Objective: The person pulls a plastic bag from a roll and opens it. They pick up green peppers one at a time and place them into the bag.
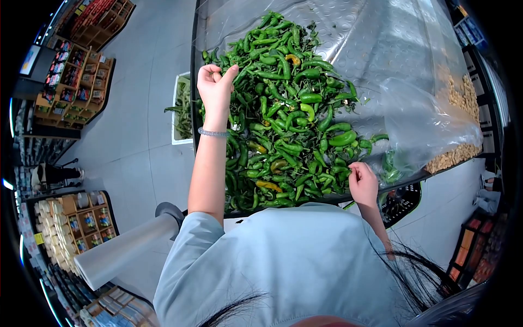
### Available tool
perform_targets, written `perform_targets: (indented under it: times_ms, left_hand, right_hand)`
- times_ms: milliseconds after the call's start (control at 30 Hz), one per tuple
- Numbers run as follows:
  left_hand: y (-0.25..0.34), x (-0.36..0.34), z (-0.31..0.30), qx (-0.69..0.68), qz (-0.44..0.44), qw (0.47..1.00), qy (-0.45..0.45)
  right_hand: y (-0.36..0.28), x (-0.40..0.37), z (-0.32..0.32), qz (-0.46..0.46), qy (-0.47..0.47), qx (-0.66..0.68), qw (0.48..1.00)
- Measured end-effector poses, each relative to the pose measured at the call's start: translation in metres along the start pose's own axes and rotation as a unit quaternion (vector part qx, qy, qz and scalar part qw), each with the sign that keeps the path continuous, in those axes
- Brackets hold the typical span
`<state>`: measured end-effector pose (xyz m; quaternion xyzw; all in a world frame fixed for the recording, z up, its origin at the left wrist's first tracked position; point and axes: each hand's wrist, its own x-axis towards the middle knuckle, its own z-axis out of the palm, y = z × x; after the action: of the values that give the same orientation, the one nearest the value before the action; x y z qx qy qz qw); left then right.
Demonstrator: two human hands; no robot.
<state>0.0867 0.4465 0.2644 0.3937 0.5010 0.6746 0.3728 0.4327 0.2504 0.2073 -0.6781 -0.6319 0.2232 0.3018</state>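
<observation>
Green peppers lie in a wide heap on the display table, with a few yellow-brown ones such as this pepper among them. Over the heap's left edge is my left hand, its fingers curled in and the thumb raised. Whatever it may hold is hidden. My right hand is at the near right edge of the heap, fingertips pressed together beside the peppers. I cannot make out what sits in that pinch. A clear plastic bag with some green inside lies just right of this hand.
Clear plastic sheeting covers the table's far part. Peanuts are heaped at the right. A white foam box of green produce stands left of the table. A plastic-bag roll juts out near left; a black basket sits below right.
</observation>
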Motion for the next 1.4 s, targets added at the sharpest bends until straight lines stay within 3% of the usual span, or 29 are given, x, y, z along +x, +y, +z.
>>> perform_targets:
  times_ms: [133, 233, 267, 367, 400, 600, 700, 733, 767, 833, 867, 967, 1167, 1400]
  left_hand:
    - [-0.002, 0.017, -0.011, 0.260, 0.047, 0.964, -0.010]
    - [0.003, 0.021, -0.012, 0.447, 0.030, 0.889, -0.096]
    - [-0.005, 0.023, -0.018, 0.498, 0.072, 0.856, -0.118]
    - [-0.003, 0.024, -0.029, 0.600, 0.037, 0.780, -0.175]
    - [0.000, 0.023, -0.030, 0.596, -0.020, 0.782, -0.183]
    - [0.029, 0.012, -0.025, 0.604, 0.027, 0.788, -0.115]
    - [0.017, 0.023, -0.026, 0.463, 0.164, 0.858, -0.148]
    - [0.020, 0.021, -0.019, 0.429, 0.174, 0.869, -0.173]
    - [0.017, 0.020, -0.014, 0.434, 0.258, 0.844, -0.183]
    - [0.022, 0.008, 0.003, 0.397, 0.161, 0.873, -0.232]
    - [0.023, 0.007, 0.006, 0.428, 0.130, 0.852, -0.273]
    - [0.021, 0.008, 0.008, 0.550, 0.153, 0.758, -0.315]
    - [0.025, 0.014, 0.002, 0.583, 0.206, 0.720, -0.315]
    - [0.067, 0.002, 0.001, 0.492, 0.216, 0.800, -0.267]
  right_hand:
    - [0.001, 0.000, 0.000, 0.006, -0.005, 0.002, 1.000]
    - [0.001, 0.000, 0.000, 0.003, -0.002, 0.004, 1.000]
    - [0.001, 0.000, 0.000, 0.004, -0.002, 0.002, 1.000]
    - [0.001, 0.000, 0.001, 0.007, 0.000, -0.003, 1.000]
    - [0.001, 0.000, 0.001, 0.007, 0.001, -0.005, 1.000]
    - [0.001, 0.001, 0.001, 0.007, 0.001, -0.006, 1.000]
    - [0.000, 0.000, 0.000, 0.010, 0.001, -0.002, 1.000]
    - [-0.001, 0.000, 0.000, 0.011, 0.001, 0.001, 1.000]
    - [-0.001, 0.001, 0.001, 0.010, 0.001, 0.000, 1.000]
    - [0.000, 0.001, 0.001, 0.010, 0.000, -0.001, 1.000]
    - [0.000, 0.000, 0.001, 0.009, 0.000, -0.002, 1.000]
    - [0.001, 0.001, 0.001, 0.006, 0.000, -0.007, 1.000]
    - [-0.002, 0.000, 0.000, 0.011, -0.003, -0.009, 1.000]
    - [0.001, 0.001, 0.000, 0.009, -0.005, -0.010, 1.000]
